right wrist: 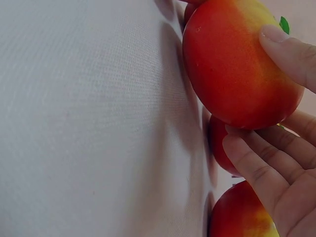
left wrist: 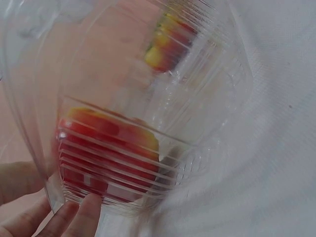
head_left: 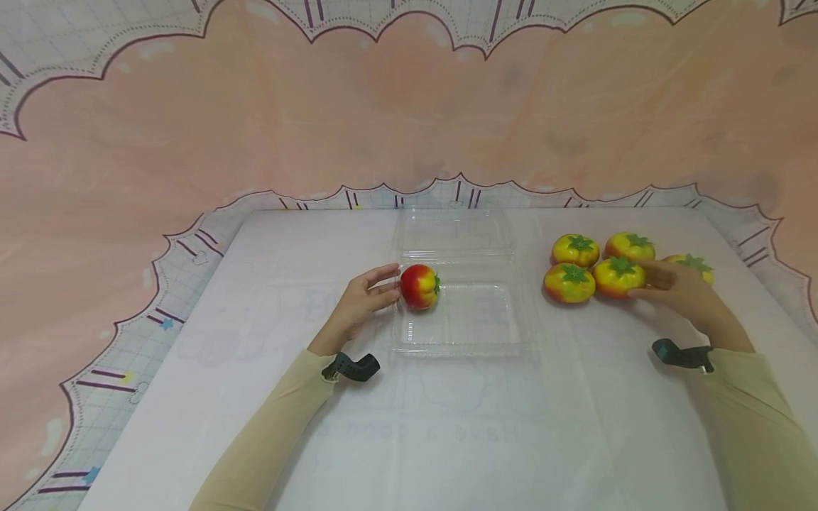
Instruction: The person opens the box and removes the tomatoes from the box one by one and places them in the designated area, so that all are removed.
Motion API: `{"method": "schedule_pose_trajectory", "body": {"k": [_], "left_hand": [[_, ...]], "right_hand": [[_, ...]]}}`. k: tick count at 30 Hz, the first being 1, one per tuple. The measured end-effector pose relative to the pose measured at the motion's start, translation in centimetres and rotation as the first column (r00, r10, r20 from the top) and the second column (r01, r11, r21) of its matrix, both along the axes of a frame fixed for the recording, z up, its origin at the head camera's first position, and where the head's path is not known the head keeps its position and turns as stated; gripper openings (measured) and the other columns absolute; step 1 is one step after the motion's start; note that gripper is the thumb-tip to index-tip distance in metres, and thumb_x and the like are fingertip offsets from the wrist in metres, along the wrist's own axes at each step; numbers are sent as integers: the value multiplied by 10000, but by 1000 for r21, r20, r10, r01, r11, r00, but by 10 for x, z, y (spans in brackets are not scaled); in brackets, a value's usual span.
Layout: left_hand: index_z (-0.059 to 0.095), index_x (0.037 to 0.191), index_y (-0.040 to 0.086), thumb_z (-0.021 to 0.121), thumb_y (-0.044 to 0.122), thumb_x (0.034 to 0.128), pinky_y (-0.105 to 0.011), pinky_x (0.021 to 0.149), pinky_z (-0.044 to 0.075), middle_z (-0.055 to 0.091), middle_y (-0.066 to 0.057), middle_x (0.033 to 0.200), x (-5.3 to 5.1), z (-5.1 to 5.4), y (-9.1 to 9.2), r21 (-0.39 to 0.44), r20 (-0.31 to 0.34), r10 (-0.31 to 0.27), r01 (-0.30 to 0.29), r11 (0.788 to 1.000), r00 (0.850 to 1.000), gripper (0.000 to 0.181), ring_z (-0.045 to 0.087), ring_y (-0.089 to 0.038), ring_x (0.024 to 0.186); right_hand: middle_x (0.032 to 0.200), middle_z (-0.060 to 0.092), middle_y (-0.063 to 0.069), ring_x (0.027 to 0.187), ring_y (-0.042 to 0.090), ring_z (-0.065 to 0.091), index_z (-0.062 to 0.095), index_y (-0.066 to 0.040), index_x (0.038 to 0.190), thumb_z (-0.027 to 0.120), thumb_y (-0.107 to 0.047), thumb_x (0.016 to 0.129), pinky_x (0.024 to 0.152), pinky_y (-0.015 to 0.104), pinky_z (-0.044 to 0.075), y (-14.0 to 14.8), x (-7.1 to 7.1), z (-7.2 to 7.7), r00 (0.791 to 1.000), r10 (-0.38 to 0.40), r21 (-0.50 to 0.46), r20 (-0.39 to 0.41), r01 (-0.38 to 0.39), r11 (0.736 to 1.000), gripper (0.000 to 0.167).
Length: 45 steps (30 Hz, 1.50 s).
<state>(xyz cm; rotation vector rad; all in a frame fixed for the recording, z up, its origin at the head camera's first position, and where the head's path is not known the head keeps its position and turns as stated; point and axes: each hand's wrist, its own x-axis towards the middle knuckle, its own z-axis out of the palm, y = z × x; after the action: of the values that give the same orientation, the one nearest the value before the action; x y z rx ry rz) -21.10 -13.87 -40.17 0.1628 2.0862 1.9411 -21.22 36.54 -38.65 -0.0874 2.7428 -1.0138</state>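
A clear plastic box (head_left: 460, 348) lies with its lid folded back on the white table. One red-and-yellow persimmon (head_left: 418, 287) with a green leafy cap rests on its side in the box's left part. My left hand (head_left: 363, 305) is at the box's left edge; in the left wrist view its fingers (left wrist: 84, 217) pinch the ribbed rim. At the right, several more persimmons (head_left: 569, 284) sit close together. My right hand (head_left: 686, 294) holds the front persimmon (head_left: 616, 278) of this group, thumb on one side and fingers beneath, as the right wrist view shows.
The box's transparent lid (head_left: 456, 231) lies toward the table's back edge. Part of one persimmon (head_left: 693, 264) shows behind my right hand. A pink cloth with a scalloped white border (head_left: 460, 191) hangs behind and around the white table (head_left: 447, 440).
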Motion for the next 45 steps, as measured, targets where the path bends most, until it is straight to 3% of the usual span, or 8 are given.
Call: {"method": "schedule_pose_trajectory", "body": {"k": [10, 45], "left_hand": [[381, 1413, 12, 583, 0, 892, -325, 963, 489, 398, -192, 1454, 0, -1, -1, -12, -14, -9, 9, 1000, 1000, 559, 452, -345, 1305], [379, 1416, 20, 578, -21, 888, -311, 961, 482, 394, -174, 1462, -1, -2, 0, -4, 3, -4, 4, 1000, 1000, 566, 451, -335, 1309]], "right_hand": [[1390, 375, 341, 1264, 535, 353, 264, 48, 1444, 605, -407, 894, 1004, 676, 321, -1, 1, -1, 1000, -2, 12, 16, 2, 1000, 792], [1390, 346, 381, 1273, 550, 330, 210, 52, 1457, 597, -421, 895, 1005, 684, 313, -1, -1, -4, 997, 15, 35, 74, -18, 999, 830]]}}
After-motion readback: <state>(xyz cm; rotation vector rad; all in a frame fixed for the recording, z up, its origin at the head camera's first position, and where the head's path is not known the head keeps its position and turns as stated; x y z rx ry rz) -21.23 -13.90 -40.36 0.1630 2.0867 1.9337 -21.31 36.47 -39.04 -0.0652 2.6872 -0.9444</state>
